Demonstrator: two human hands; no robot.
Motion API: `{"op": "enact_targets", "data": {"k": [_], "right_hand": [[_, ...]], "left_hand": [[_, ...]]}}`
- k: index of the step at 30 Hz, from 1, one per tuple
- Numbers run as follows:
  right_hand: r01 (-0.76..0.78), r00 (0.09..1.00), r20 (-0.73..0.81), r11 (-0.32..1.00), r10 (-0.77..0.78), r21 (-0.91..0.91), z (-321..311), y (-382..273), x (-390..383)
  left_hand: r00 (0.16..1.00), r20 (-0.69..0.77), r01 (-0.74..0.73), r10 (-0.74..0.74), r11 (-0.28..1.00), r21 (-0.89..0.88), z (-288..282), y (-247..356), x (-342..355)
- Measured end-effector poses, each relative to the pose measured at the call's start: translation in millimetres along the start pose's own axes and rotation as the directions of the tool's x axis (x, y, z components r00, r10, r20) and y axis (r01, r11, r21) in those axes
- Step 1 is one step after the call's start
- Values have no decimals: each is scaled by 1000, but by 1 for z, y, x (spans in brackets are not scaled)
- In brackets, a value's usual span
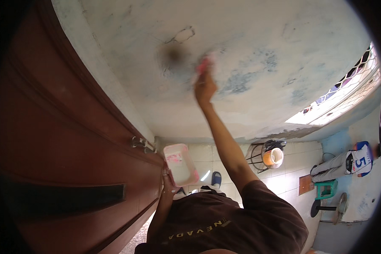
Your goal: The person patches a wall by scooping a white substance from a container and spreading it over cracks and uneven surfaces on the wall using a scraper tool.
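Note:
My right arm reaches up to a patchy pale wall (144, 80) with blue-grey stains and cracks. My right hand (205, 89) is closed on a pink tool (204, 65) held at the wall's surface; motion blurs it, so its exact kind is unclear. Low on the left, my left hand (169, 185) grips the near side of a shallow rectangular pink-and-white tub (194, 174). White material and pink patches show inside the tub. A dark blurred spot (172, 54) appears left of the pink tool.
A red-brown door (72, 148) with a metal latch (143, 144) stands at left. At right are a grilled window (334, 95) and a round stool (255, 157) beside an orange-and-white bucket (273, 158). Farther right are another person (347, 163) and a green stool (326, 189).

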State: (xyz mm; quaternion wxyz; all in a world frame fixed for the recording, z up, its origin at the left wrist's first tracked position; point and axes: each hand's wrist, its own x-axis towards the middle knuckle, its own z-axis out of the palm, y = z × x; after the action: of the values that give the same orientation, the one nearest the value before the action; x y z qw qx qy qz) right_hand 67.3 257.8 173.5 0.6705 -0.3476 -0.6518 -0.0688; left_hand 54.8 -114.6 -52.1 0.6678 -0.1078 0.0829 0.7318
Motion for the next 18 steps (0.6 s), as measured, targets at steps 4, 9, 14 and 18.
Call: {"op": "enact_targets", "data": {"k": [4, 9, 14, 18], "right_hand": [[30, 826, 548, 982, -130, 188, 49, -81, -102], [-121, 943, 333, 948, 17, 294, 16, -68, -79], [-70, 982, -168, 995, 82, 74, 5, -59, 39], [118, 971, 229, 964, -63, -237, 92, -75, -47]], "left_hand": [[999, -40, 30, -25, 990, 137, 26, 12, -10], [989, 39, 136, -140, 986, 96, 60, 31, -27], [949, 157, 282, -273, 959, -36, 60, 42, -39], [974, -32, 222, -223, 975, -31, 33, 51, -32]]}}
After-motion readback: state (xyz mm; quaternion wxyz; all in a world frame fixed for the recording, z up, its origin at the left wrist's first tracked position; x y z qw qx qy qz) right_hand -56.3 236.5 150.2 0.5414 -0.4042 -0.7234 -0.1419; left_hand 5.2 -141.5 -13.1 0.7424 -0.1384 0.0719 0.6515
